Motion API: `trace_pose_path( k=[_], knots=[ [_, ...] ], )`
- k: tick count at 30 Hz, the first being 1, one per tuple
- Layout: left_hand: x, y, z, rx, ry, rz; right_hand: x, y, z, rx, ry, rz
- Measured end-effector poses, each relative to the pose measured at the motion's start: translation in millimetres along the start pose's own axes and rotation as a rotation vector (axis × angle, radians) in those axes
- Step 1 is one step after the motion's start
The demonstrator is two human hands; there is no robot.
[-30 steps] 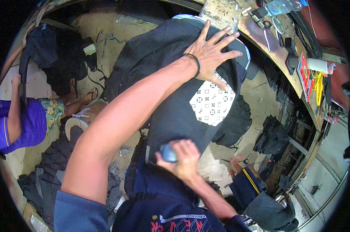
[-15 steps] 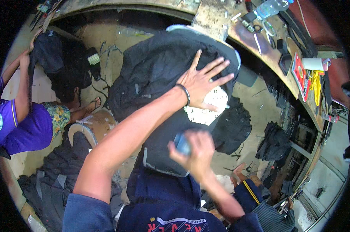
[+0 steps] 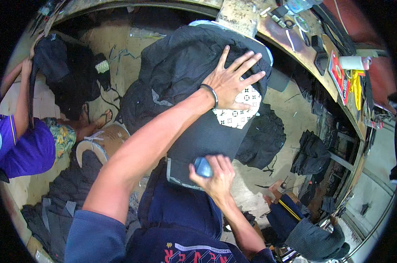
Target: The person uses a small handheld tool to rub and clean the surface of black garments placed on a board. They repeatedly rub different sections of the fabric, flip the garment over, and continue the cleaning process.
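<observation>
Head | left hand (image 3: 231, 83) splayed flat on black fabric (image 3: 181, 70) | right hand (image 3: 213, 175) gripping blue tool (image 3: 202, 167)

The small blue object (image 3: 202, 167) sits mostly inside the right hand (image 3: 213, 175) — its shape and kind cannot be told. The left hand (image 3: 231, 83) covers part of the white patterned patch (image 3: 238, 115) on the dark fabric panel (image 3: 207, 136), and the forearm hides the panel's left side. The person in the purple shirt (image 3: 21, 147) is cut off by the dark rim at left. Small tools on the surface (image 3: 303, 39) at upper right are bent and too small to name — the lower right corner is blurred.
</observation>
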State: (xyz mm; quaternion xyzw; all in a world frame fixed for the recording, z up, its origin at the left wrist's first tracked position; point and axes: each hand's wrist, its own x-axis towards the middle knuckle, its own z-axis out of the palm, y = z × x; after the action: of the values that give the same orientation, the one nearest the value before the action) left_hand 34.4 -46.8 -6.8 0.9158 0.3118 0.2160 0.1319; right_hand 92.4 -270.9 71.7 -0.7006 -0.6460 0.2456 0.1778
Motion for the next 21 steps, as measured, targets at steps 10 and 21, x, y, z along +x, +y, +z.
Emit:
trace_pose_path(
  k=[10,21],
  knots=[
    [-113.8,12.6,-30.0,-0.401,0.327,-0.785,126.8,115.4,21.3,0.290,0.587,-0.017],
    [-389.7,79.8,-17.7,-0.510,-0.402,-1.019,11.9,-100.0,115.4,0.290,-0.046,-0.283]
  ],
)
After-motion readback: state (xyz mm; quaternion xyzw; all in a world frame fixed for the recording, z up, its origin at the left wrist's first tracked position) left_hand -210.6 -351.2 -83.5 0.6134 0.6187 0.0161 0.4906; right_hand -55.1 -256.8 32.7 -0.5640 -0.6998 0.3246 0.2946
